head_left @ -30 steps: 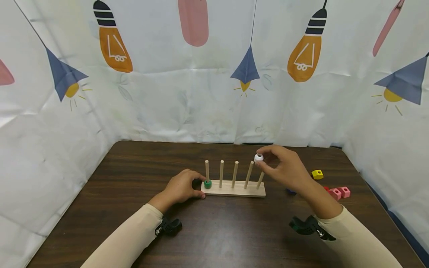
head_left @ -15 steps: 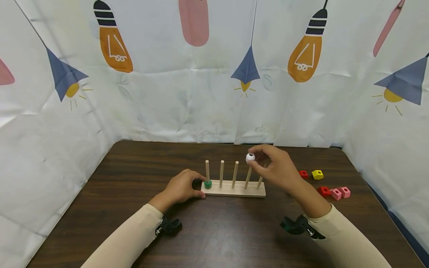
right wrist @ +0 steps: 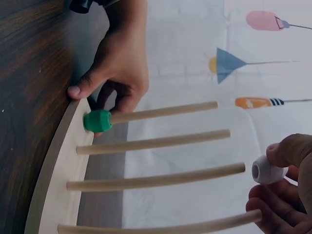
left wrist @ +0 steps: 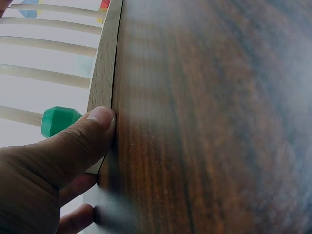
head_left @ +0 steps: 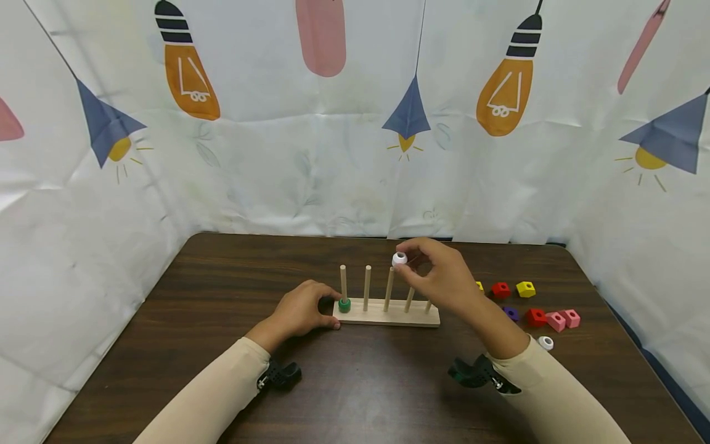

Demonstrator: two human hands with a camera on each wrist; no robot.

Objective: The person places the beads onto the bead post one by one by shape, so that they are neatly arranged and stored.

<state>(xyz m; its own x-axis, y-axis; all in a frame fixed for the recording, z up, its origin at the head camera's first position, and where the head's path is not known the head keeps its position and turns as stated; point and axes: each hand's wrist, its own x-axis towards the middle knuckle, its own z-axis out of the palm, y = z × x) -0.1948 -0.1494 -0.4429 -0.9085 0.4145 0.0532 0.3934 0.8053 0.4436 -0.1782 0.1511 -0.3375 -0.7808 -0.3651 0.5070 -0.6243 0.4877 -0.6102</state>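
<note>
A wooden peg board (head_left: pixel 385 317) with upright pegs stands on the table. My left hand (head_left: pixel 296 311) grips its left end, with the thumb (left wrist: pixel 100 117) against the front edge and other fingers behind. A green bead (head_left: pixel 344 306) sits at the bottom of the leftmost peg. Between thumb and fingers, my right hand (head_left: pixel 444 274) pinches a white bead (head_left: pixel 399 259) at the top of the middle peg (right wrist: pixel 161 180). From the right wrist view, the bead's hole (right wrist: pixel 255 171) faces that peg's tip, with a small gap between them.
Right of the board lie loose beads: a yellow one (head_left: pixel 525 289), red ones (head_left: pixel 501 290), pink ones (head_left: pixel 556 321), a purple one (head_left: pixel 511 314) and another white bead (head_left: pixel 546 343), partly behind the right forearm. A patterned curtain (head_left: pixel 333 179) hangs behind the dark table (head_left: pixel 377 382).
My right hand has moved left with the white bead, from near the right-hand pegs to the middle peg, uncovering more loose beads. The left hand and board have stayed put.
</note>
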